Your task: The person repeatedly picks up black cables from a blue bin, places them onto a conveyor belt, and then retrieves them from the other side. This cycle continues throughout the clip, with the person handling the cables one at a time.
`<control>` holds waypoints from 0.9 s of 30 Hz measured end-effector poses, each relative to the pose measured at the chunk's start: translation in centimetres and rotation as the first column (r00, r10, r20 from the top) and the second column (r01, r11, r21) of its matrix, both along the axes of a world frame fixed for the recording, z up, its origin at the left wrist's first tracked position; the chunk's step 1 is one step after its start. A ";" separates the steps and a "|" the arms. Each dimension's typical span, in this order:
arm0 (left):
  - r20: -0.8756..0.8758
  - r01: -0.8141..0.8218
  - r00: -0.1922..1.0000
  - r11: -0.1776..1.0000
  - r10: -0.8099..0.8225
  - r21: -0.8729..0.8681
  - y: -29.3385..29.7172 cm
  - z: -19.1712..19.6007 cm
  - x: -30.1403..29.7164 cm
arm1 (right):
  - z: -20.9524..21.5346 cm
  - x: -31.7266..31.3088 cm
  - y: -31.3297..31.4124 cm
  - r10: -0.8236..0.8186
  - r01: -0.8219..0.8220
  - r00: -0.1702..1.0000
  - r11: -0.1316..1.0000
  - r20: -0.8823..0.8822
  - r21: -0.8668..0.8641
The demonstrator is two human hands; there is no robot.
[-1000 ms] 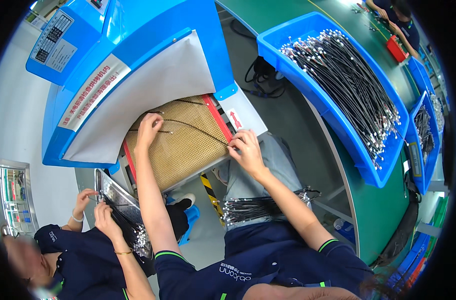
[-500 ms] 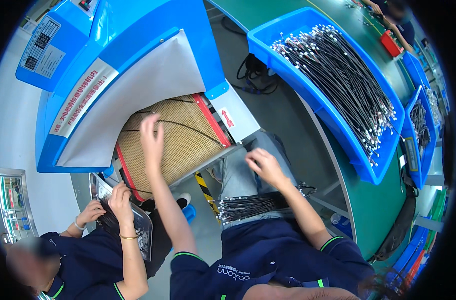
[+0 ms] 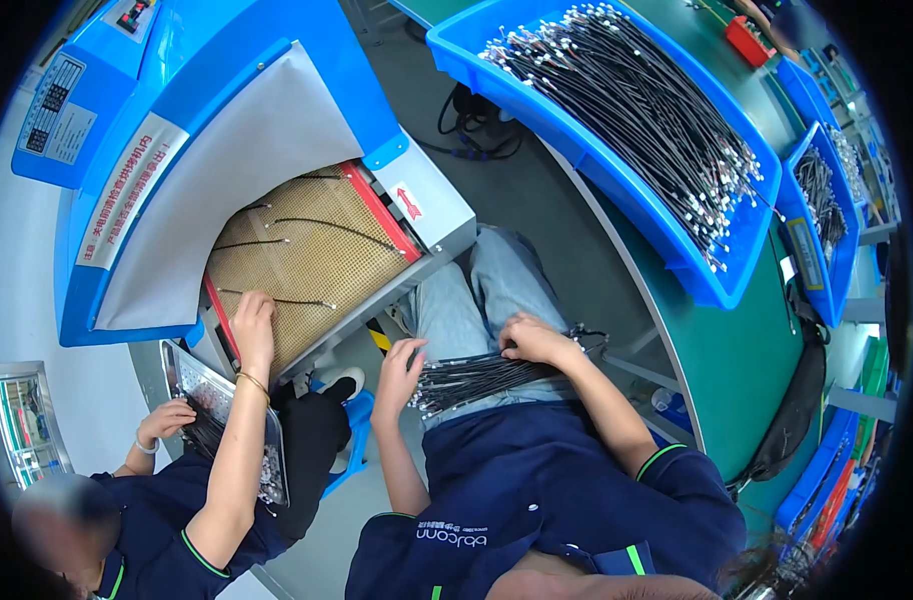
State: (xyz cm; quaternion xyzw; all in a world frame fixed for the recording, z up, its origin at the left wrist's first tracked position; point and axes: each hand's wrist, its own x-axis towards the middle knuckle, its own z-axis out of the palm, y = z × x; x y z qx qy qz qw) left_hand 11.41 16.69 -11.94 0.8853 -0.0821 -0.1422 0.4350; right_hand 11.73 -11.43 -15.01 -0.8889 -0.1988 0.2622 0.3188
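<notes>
Picking step: left hand [image 3: 398,368] fingers curled at cable bundle [image 3: 481,374] end on lap; right hand [image 3: 532,338] fingers pressed atop. Next likely needs separating one cable for the mesh belt [image 3: 311,262].

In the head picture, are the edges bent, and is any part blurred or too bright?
Head view: strong fisheye bending, the blue tray rim curves and the corners are black; lighting is even, with mild glare on the machine's grey hood; the lower-left corner is blurred; both hands are sharp.
</notes>
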 end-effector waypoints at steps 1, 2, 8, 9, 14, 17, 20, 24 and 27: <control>-0.031 -0.001 1.000 1.000 0.001 0.012 0.0 -0.2 -0.3 | 0.1 0.1 0.1 0.002 -0.002 1.000 1.000 0.020 0.000; 0.000 0.004 1.000 1.000 -0.004 0.021 0.0 -0.6 -0.6 | 0.2 0.2 0.1 0.003 -0.003 0.999 1.000 0.041 -0.001; -0.015 0.031 0.999 0.998 -0.031 0.053 -0.1 -2.1 -1.3 | 2.0 0.6 -0.8 -0.165 0.178 0.983 0.956 -0.076 0.233; -0.002 0.015 1.000 0.999 -0.015 0.037 -0.2 -2.2 -1.3 | 2.3 0.7 -0.8 -0.162 0.181 0.982 0.952 -0.099 0.246; 0.308 -0.008 0.951 1.000 0.007 0.003 -3.9 2.2 -0.6 | 4.1 1.1 -0.7 -0.182 0.212 0.976 0.924 -0.120 0.318; 0.030 0.125 0.991 0.983 -0.130 0.134 -3.5 2.2 -0.3 | 4.9 1.2 -0.2 -0.179 0.183 0.983 0.929 -0.042 0.322; 0.102 0.021 0.994 0.998 -0.027 0.059 -2.0 1.0 -0.2 | 6.5 1.6 -1.5 -0.126 0.114 0.991 0.966 0.040 0.231; 0.142 -0.076 0.988 0.995 0.066 0.063 0.5 1.1 -0.3 | 7.2 2.0 -5.0 -0.194 0.188 0.978 0.979 0.072 0.080; 0.105 -0.116 0.989 0.990 0.108 0.075 1.4 1.3 -0.2 | 7.6 2.6 -6.2 -0.191 0.181 0.975 0.979 0.110 0.097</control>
